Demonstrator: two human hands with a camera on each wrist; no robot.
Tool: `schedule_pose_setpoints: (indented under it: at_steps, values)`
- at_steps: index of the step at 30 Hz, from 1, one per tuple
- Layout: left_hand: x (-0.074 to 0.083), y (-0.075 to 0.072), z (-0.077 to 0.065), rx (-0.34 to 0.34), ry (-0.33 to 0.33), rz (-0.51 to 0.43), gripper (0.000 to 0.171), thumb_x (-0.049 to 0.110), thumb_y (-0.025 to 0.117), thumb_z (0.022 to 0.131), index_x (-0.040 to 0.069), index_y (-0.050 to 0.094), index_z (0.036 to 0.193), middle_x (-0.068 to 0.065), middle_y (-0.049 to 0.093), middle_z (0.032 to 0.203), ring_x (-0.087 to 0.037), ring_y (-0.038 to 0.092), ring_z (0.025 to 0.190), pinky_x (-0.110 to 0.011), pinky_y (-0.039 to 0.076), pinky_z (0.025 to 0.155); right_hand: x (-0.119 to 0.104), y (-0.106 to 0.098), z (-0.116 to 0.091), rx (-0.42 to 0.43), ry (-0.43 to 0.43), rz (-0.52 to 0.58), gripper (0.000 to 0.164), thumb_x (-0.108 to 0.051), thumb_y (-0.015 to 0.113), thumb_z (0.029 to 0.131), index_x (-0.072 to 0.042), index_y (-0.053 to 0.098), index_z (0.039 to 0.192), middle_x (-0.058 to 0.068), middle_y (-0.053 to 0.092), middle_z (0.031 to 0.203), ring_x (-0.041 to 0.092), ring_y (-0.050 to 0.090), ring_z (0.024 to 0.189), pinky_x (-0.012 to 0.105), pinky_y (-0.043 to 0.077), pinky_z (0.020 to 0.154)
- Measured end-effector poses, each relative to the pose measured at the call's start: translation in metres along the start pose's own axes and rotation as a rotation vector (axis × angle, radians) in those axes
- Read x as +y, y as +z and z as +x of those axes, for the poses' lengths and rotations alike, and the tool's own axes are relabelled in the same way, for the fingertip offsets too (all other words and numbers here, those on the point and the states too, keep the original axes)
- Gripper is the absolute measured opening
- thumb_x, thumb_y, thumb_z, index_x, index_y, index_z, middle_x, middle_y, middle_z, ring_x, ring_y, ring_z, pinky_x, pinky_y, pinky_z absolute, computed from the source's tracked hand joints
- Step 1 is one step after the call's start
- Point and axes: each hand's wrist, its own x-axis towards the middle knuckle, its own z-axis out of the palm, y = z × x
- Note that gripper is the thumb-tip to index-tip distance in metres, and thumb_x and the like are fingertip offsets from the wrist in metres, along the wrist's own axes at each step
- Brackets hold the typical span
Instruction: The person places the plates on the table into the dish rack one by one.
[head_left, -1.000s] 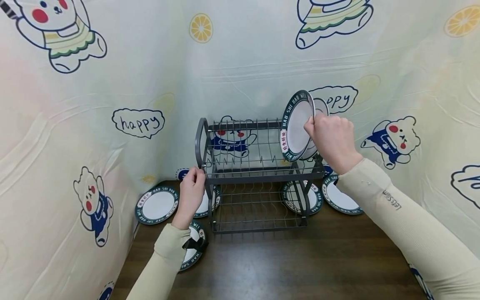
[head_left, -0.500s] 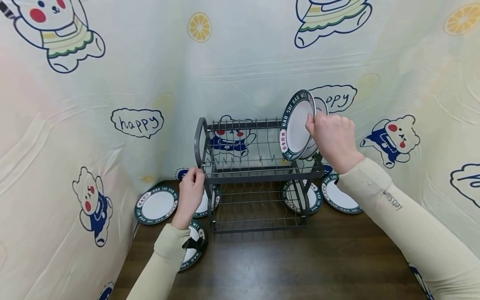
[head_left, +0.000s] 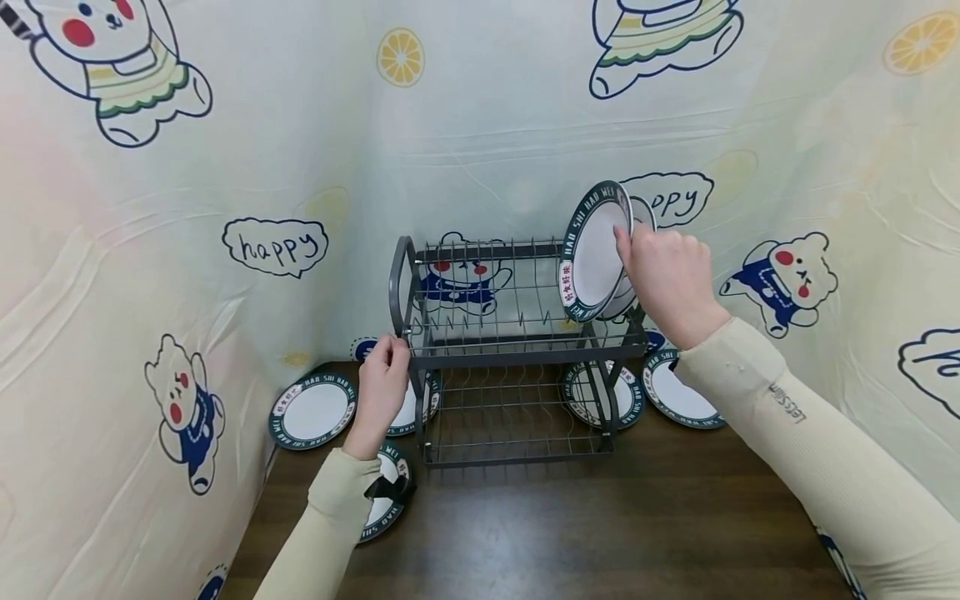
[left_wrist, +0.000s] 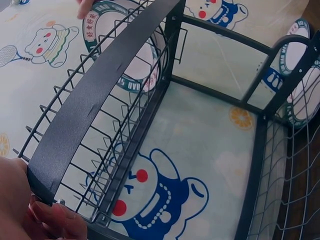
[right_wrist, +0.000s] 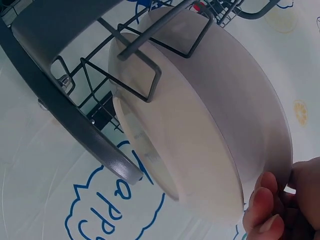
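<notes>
A dark two-tier dish rack (head_left: pixel 525 360) stands on the brown table. At the right end of its upper tier, a white plate with a green lettered rim (head_left: pixel 592 250) stands on edge. My right hand (head_left: pixel 670 279) pinches this plate by its rim, thumb on the front face and fingers behind. A second plate (right_wrist: pixel 170 130) stands upright just behind it, between the wires in the right wrist view. My left hand (head_left: pixel 385 379) grips the rack's front left corner, its fingers curled round the dark frame (left_wrist: pixel 75 135) in the left wrist view.
More plates of the same kind lie on the table: one at the far left (head_left: pixel 313 410), one under the left wrist (head_left: pixel 386 508), one behind the rack (head_left: pixel 581 392) and one at the right (head_left: pixel 678 396). A patterned cloth (head_left: pixel 480 108) surrounds the table.
</notes>
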Motion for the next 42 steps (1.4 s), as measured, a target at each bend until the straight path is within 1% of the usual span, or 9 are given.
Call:
schedule_pose_setpoints:
  at_steps: [4,11,19,24,31,38,42]
  values:
    - [0.001,0.000,0.000,0.001,0.002,0.001,0.026,0.024,0.041,0.108,0.009,0.051,0.089,-0.008,0.047,0.077,-0.027,0.045,0.062,-0.029,0.035,0.052,0.000,-0.002,-0.001,-0.016,0.008,0.017,0.048,-0.023,0.046,0.111,-0.004,0.048,0.067,0.010,0.044,0.050,0.029,0.044,0.040,0.038,0.034,0.039]
    - [0.001,0.000,0.000,0.004,-0.004,0.002,0.025,0.023,0.041,0.107,0.010,0.050,0.088,-0.008,0.046,0.076,-0.026,0.044,0.061,-0.029,0.035,0.052,-0.001,-0.002,-0.004,-0.010,-0.003,0.049,0.046,-0.021,0.040,0.110,-0.008,0.044,0.066,0.005,0.038,0.050,0.027,0.040,0.042,0.039,0.033,0.039]
    - [0.001,-0.001,0.000,0.007,-0.001,0.003,0.024,0.022,0.041,0.107,0.010,0.050,0.088,-0.007,0.046,0.075,-0.026,0.045,0.061,-0.029,0.035,0.052,0.001,-0.001,-0.004,-0.002,-0.016,0.081,0.046,-0.022,0.041,0.110,-0.009,0.043,0.066,0.004,0.038,0.050,0.027,0.039,0.042,0.040,0.033,0.039]
    - [0.001,0.000,0.000,0.003,0.005,0.002,0.026,0.024,0.041,0.108,0.009,0.051,0.089,-0.007,0.047,0.075,-0.026,0.046,0.061,-0.029,0.036,0.052,0.004,-0.003,-0.004,-0.026,-0.012,0.104,0.046,-0.022,0.041,0.110,-0.009,0.043,0.066,0.004,0.038,0.051,0.029,0.041,0.043,0.040,0.034,0.041]
    - [0.002,0.001,-0.001,0.000,0.002,-0.002,0.026,0.025,0.041,0.108,0.010,0.051,0.089,-0.007,0.047,0.076,-0.027,0.046,0.062,-0.029,0.036,0.053,0.007,-0.005,-0.005,-0.069,0.007,0.136,0.046,-0.026,0.041,0.111,-0.010,0.044,0.068,0.001,0.038,0.052,0.025,0.041,0.043,0.036,0.029,0.042]
    - [0.002,0.000,-0.001,0.000,0.005,0.002,0.026,0.025,0.041,0.108,0.010,0.050,0.089,-0.007,0.047,0.076,-0.026,0.046,0.062,-0.029,0.036,0.053,0.012,-0.008,-0.009,-0.044,0.016,0.164,0.047,-0.025,0.042,0.111,-0.011,0.044,0.066,0.003,0.040,0.052,0.025,0.040,0.044,0.036,0.029,0.044]
    - [0.002,0.000,-0.001,0.001,-0.001,0.004,0.026,0.025,0.041,0.108,0.010,0.051,0.089,-0.007,0.047,0.076,-0.026,0.045,0.063,-0.029,0.036,0.053,0.016,-0.008,-0.013,-0.008,0.012,0.163,0.047,-0.025,0.045,0.110,-0.009,0.046,0.066,0.005,0.042,0.052,0.026,0.040,0.043,0.036,0.029,0.044]
